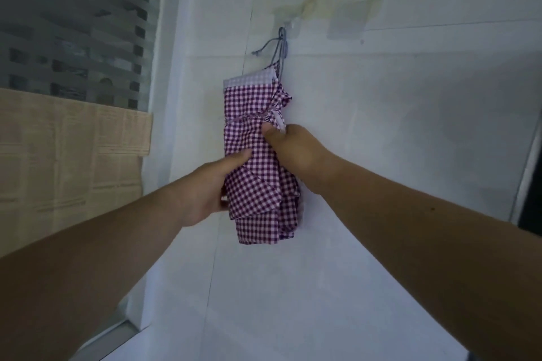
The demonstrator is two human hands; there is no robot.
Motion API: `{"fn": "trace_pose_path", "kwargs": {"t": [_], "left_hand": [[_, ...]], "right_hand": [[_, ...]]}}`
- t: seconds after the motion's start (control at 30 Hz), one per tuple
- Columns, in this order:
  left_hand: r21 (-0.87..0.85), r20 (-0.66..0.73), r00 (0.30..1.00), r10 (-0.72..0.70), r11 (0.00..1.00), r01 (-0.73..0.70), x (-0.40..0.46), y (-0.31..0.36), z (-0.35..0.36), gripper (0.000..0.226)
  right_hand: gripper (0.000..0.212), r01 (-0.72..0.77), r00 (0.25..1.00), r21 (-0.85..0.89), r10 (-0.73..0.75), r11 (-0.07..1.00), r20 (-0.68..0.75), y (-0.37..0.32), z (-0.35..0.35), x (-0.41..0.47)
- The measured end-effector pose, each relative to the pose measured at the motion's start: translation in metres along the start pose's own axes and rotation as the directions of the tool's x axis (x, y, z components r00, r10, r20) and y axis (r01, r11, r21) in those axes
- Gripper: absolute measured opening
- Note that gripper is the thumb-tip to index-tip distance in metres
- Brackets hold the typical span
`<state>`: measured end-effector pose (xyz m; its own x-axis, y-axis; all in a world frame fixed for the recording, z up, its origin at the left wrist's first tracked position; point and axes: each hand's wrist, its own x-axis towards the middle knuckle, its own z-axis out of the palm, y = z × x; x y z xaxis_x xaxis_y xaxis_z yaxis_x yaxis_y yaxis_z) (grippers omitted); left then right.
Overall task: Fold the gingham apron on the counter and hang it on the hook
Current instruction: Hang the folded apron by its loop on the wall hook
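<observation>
The purple-and-white gingham apron (252, 114) hangs folded in a long bundle against the white tiled wall. Its grey strings (278, 44) loop over a small clear adhesive hook (290, 25). My left hand (211, 184) grips the bundle's lower left side, thumb on the front of the cloth. My right hand (296, 149) holds the right side at mid-height, its thumb pressed into the fabric just below a tied band.
A second clear adhesive pad (349, 20) sticks to the wall right of the hook, with yellowish glue stains around it. A window with frosted glass (76, 23) and newspaper (67, 155) taped over its lower part lies to the left.
</observation>
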<state>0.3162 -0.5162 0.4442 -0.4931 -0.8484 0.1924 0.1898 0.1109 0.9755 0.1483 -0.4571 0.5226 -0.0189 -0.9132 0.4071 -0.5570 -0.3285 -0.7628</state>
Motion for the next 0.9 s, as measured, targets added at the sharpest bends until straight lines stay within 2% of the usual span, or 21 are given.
{"fn": "trace_pose_path", "kwargs": {"t": [0.1,0.17,0.3,0.4,0.47,0.57,0.73,0.8,0.9], "left_hand": [[0.036,0.100,0.990,-0.100,0.995,0.097,-0.010,-0.020,-0.008,0.073],[0.017,0.087,0.991,-0.097,0.995,0.095,-0.016,-0.025,-0.008,0.063],[-0.080,-0.001,1.000,-0.011,0.997,0.011,-0.018,-0.027,-0.001,0.049],[-0.098,-0.060,0.998,0.009,0.995,-0.015,-0.020,-0.035,0.001,0.045],[-0.118,-0.080,0.997,0.025,0.992,-0.034,-0.017,-0.038,-0.005,0.046],[-0.094,-0.106,0.994,0.028,0.995,-0.038,-0.017,-0.034,-0.009,0.048],[-0.071,-0.152,0.988,0.013,0.997,-0.024,-0.022,-0.037,0.000,0.044],[0.006,-0.148,0.989,-0.024,1.000,0.025,-0.028,-0.030,0.001,0.050],[0.161,-0.162,0.980,-0.114,0.977,0.141,-0.038,-0.027,-0.004,0.058]], "right_hand": [[0.050,-0.115,0.985,0.008,0.113,0.993,0.133,0.021,0.006,-0.021],[0.054,-0.119,0.979,-0.059,0.127,0.991,0.161,0.024,0.005,-0.026],[0.041,-0.063,0.996,-0.050,0.066,0.997,0.056,0.027,0.008,-0.023],[0.019,-0.014,1.000,-0.216,0.012,0.976,-0.011,0.036,0.019,-0.023],[0.017,-0.001,1.000,-0.226,0.001,0.974,0.000,0.035,0.019,-0.020],[0.019,0.023,1.000,-0.190,-0.021,0.982,0.010,0.034,0.021,-0.018],[0.022,-0.069,0.997,-0.112,0.073,0.991,0.033,0.043,0.024,-0.025],[0.030,-0.134,0.988,-0.064,0.138,0.989,0.074,0.037,0.019,-0.031],[0.051,-0.240,0.960,-0.084,0.249,0.967,0.125,0.037,0.013,-0.046]]}}
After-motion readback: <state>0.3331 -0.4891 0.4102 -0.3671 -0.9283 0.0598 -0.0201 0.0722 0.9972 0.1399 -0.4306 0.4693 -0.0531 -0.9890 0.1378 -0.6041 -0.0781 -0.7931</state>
